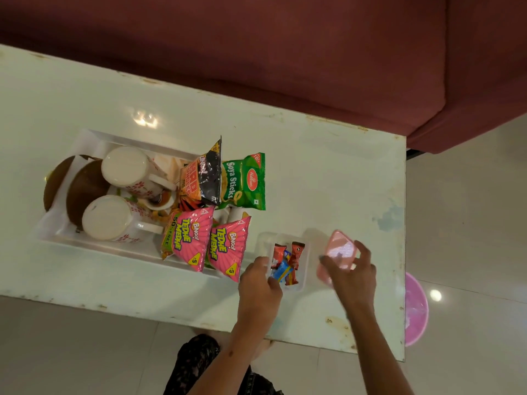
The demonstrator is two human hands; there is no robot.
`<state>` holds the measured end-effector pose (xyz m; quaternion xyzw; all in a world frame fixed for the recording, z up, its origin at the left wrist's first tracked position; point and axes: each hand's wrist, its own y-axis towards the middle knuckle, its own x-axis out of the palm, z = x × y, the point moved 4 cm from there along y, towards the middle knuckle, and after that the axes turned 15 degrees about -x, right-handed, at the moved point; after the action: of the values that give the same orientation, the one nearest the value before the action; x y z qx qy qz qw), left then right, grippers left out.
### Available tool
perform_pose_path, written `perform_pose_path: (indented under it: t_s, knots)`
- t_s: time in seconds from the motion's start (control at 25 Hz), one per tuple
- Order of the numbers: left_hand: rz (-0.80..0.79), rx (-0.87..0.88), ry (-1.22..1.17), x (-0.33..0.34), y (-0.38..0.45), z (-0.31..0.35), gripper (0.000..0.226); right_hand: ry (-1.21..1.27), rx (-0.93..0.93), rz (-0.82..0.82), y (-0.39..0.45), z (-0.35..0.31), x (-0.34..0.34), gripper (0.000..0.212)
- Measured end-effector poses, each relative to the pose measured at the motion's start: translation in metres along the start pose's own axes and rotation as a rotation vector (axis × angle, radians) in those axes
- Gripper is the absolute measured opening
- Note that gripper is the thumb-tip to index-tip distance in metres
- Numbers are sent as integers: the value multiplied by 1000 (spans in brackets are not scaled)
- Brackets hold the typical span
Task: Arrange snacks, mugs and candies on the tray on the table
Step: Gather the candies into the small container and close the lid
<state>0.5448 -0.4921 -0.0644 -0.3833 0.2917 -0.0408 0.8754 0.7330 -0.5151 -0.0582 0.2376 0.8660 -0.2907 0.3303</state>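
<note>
The white tray (94, 138) on the pale table (313, 166) is already crowded — two upturned floral mugs (125, 166), brown saucers (82, 189) under them, and snack packets stacked at its right end. The biggest risk is that stack: the green Soya Sticks packet (245, 181) lies across the tray's far right corner, partly off it, and the two pink Tedhe Medhe packets (186, 238) lean over the near rim, so a nudge while setting anything down could tip them onto the table. The black-and-orange Bingo packet (204, 175) stands on edge and looks just as easy to topple.

The clear candy box (303, 269) sits on the table just beside the tray's right end, with red and blue wrapped candies (286, 262) inside. The left hand (258, 283) pinches its near-left edge; a one-sided grip on an open, lidless box could tilt it and spill the candies. The right hand (352, 270) holds the pink lid (340, 250) with curled fingers, tilted above the table — it is blurred, so how firm that grip is stays uncertain.

Little free floor shows in the tray for the box; the packets stand in the way. A maroon sofa (313, 52) lies beyond the table and a pink basin (416, 309) sits on the floor off its right edge.
</note>
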Motion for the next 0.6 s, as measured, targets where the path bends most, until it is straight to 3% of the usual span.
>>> perform_pose_path:
  t_s: [0.16,0.36,0.6]
  knots:
    - [-55,-34,-76,1,-15,-22,38,-91,-173,-82,-59,-20,30,87]
    - [-120,-16,-147,-9,-19,-33,44,-289,-234,-50,-81,-33,51,84]
    - [-224,22,-155,-13,-17,-28,61,-352,-259,-98,-74,-35,57,81]
